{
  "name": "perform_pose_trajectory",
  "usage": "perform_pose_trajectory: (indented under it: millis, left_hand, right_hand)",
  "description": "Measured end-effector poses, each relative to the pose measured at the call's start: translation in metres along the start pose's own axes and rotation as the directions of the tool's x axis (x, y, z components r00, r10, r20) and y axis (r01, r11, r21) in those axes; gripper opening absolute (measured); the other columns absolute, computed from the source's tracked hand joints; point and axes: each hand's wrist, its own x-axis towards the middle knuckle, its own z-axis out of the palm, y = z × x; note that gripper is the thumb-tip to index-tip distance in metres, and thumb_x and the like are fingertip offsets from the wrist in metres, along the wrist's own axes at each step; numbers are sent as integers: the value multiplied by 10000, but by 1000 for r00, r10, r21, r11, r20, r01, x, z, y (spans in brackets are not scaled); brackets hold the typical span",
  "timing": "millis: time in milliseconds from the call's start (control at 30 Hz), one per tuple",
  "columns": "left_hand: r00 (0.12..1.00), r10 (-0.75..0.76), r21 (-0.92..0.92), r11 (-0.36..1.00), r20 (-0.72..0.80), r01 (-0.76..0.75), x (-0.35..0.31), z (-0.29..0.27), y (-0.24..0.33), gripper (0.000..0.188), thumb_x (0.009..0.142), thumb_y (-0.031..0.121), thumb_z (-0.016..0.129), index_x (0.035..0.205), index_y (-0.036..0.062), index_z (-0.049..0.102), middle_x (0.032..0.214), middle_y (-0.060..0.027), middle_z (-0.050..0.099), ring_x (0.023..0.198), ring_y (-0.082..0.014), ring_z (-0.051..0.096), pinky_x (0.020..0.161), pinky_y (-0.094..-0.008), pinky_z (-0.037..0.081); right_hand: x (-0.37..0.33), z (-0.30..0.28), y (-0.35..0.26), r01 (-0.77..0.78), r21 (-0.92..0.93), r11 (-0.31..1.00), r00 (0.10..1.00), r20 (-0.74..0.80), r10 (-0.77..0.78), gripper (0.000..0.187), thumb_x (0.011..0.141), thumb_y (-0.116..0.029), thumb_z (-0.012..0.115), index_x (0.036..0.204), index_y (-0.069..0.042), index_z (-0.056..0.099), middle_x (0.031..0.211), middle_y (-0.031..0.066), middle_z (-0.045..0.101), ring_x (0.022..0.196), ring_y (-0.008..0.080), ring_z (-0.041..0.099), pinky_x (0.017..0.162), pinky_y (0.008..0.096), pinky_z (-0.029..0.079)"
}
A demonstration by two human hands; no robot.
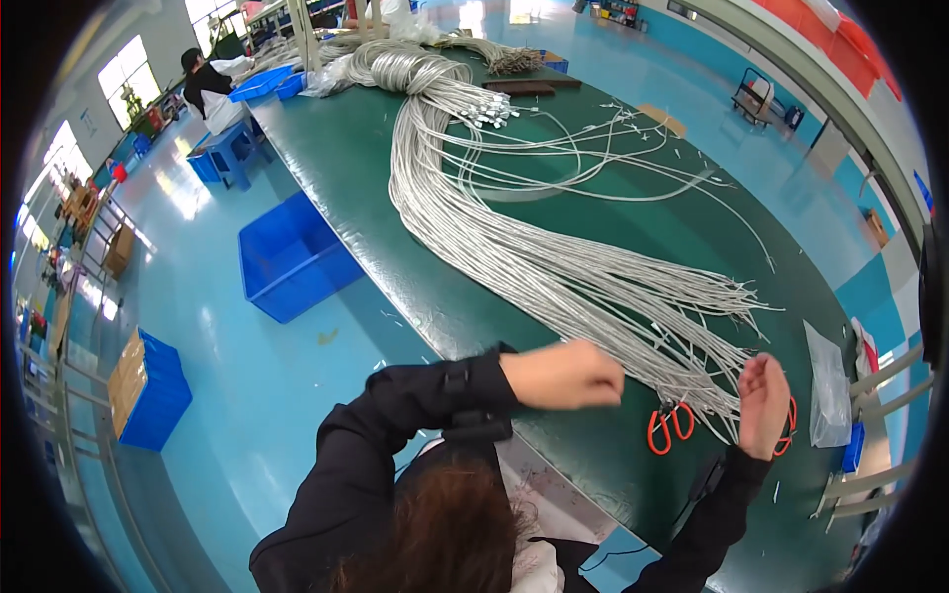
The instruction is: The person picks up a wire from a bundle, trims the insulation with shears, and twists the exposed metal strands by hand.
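A long bundle of thin white-grey cables [514, 252] runs down the green table, its loose ends fanned out at the near right. Above the near table edge, my left hand [568, 376] is closed, fingers curled down; what they hold, if anything, is hidden. Beside the cable ends is my right hand [763, 410], raised with its fingers curled inward; I cannot make out anything in them. Between the hands lie red-handled scissors [671, 427], their blades hidden under the cables. Another red handle [791, 430] shows partly behind my right wrist.
White connectors [489, 109] end some cables farther up the green table [331, 148]. At right lies a clear plastic bag [827, 390]. A blue bin [292, 257] stands on the floor left of the table, with a blue-sided box [158, 390] farther left. A person [206, 84] sits far left.
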Motion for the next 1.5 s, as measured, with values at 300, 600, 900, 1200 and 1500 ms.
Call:
perform_pose_trajectory:
  millis: [300,600,900,1200,1500]
  left_hand:
    - [816,-74,445,809,-573,385,-20,-113,-112,148,780,136,641,831,-3,624,740,-133,613,656,-284,604,619,-349,486]
    - [801,-312,752,287,-512,593,15,-167,-195,142,724,140,662,748,9,612,721,-165,604,734,-365,621,646,-434,516]
    - [755,-361,257,787,-547,561,82,-195,-182,163,718,200,664,690,39,651,824,-170,656,752,-330,647,624,-401,529]
    - [685,-442,666,227,-579,710,59,-153,-202,142,735,140,620,804,19,649,858,-198,647,834,-359,641,691,-412,532]
    - [776,462,890,362,-428,276,140,-129,-192,262,760,132,627,956,-17,539,1171,-182,484,922,-349,591,731,-404,510]
  right_hand:
    - [-39,-10,51,-201,27,979,978,-52,203,201,942,-221,496,930,-30,557,731,22,554,598,92,503,534,217,402]
    - [-50,2,56,-206,-135,969,978,-67,199,191,942,-201,496,893,-33,572,691,21,567,536,79,508,491,190,383]
    - [-50,6,60,-211,-184,960,976,-102,195,181,938,-145,491,873,-8,590,679,28,592,522,67,513,485,180,380]
    - [-48,15,58,-159,-327,932,987,-50,151,204,940,-176,496,863,-7,581,661,27,570,513,71,498,479,190,376]
    - [-57,11,65,-157,-339,928,988,-48,149,211,948,-175,486,867,1,569,655,29,558,498,70,480,459,183,365]
